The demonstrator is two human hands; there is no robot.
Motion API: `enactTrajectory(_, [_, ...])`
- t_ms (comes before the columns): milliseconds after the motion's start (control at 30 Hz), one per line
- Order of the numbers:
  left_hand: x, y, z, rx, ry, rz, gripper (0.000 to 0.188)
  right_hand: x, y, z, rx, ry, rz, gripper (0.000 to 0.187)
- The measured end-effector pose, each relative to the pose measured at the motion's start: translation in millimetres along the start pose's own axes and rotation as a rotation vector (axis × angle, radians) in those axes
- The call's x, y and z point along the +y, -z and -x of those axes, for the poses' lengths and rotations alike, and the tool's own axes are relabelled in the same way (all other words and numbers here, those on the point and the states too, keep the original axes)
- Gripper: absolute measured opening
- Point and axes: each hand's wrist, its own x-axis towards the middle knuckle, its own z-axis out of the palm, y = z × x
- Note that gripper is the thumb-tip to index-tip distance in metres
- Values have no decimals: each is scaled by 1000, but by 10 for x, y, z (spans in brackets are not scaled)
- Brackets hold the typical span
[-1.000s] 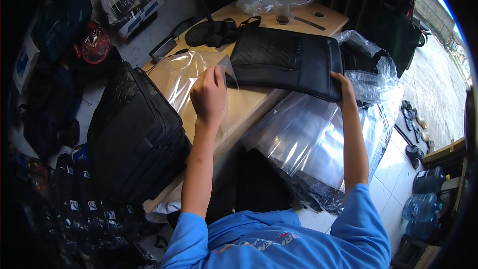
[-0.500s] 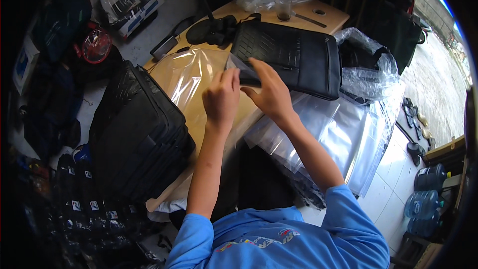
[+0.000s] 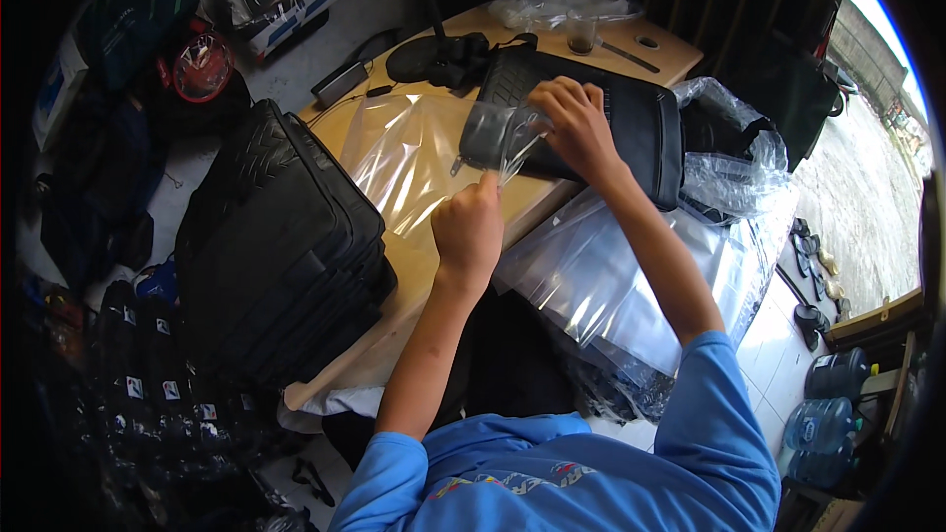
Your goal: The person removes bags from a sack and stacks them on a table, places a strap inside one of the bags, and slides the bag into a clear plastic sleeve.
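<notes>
A clear plastic bag [image 3: 399, 143] lies on the wooden table, its open end lifted between my hands. My left hand [image 3: 467, 232] is closed on the near edge of that end. Farther off and to the right, my right hand [image 3: 574, 123] pinches the other edge, over a black bag [image 3: 641, 128] with a quilted panel. The black bag lies flat on the table, partly behind the plastic and my right hand. To my left stands a stack of similar black bags [image 3: 281, 236]. Flat clear plastic bags [image 3: 631, 266] are piled to the right, below my right forearm.
On the wooden table [image 3: 680, 59] are a cup [image 3: 580, 34], a ruler-like strip [image 3: 629, 54], crumpled plastic [image 3: 562, 6] and a black strapped item [image 3: 434, 59]. Large water bottles [image 3: 823, 424] stand at the lower right. Wrapped dark goods [image 3: 148, 384] fill the lower left.
My hands have moved apart, the right one up and rightward, the left one slightly down. The plastic bag's open end is now stretched between them. The view has shifted slightly.
</notes>
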Motion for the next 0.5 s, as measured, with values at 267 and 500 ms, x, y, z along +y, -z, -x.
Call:
enactTrajectory(267, [-83, -16, -49, -91, 152, 172, 24, -869, 65, 562, -62, -1378, -925, 26])
enactTrajectory(500, [-172, 103, -158, -244, 210, 512, 19, -906, -164, 591, 48, -1304, -1246, 22])
